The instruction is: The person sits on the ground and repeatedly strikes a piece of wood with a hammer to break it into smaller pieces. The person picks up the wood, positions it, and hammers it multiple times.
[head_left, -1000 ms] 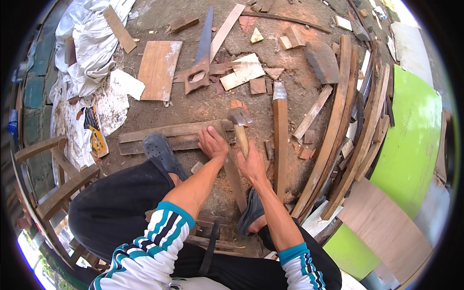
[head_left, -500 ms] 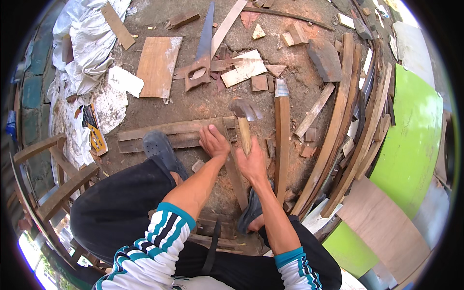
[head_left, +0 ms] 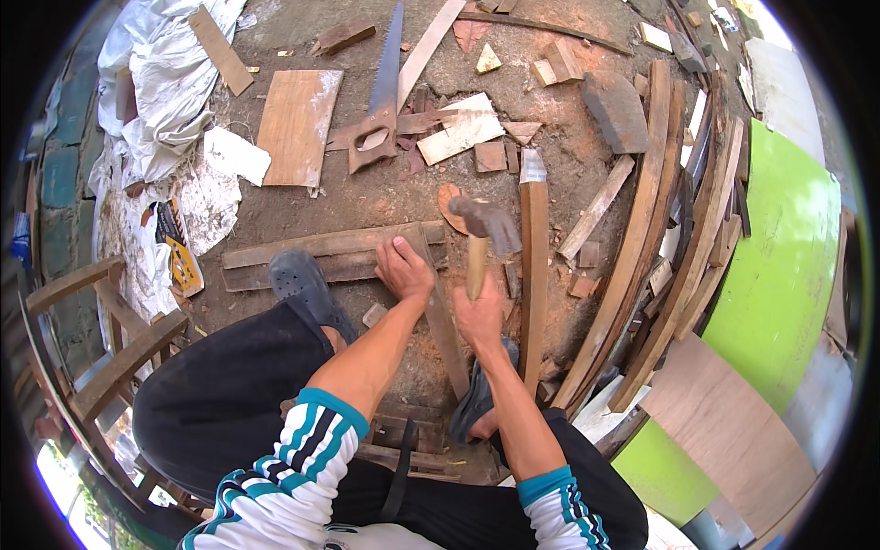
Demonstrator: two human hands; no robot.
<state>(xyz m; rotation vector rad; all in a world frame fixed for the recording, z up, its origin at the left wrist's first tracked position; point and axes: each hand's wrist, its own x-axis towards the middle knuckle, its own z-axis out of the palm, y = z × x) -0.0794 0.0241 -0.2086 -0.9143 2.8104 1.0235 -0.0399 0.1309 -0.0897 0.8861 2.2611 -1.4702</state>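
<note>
I count one handsaw. Nearer the person than that saw lie two weathered planks and one crossing slat. The left hand stays there, fingers over the wood; whether they clamp it, I can't tell. Right of the saw, the right hand clenches one claw hammer, its head now farther right than before.

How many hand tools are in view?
2: hammer in the right hand; saw lying beyond the left hand. Others may be hidden under the scraps.
</note>
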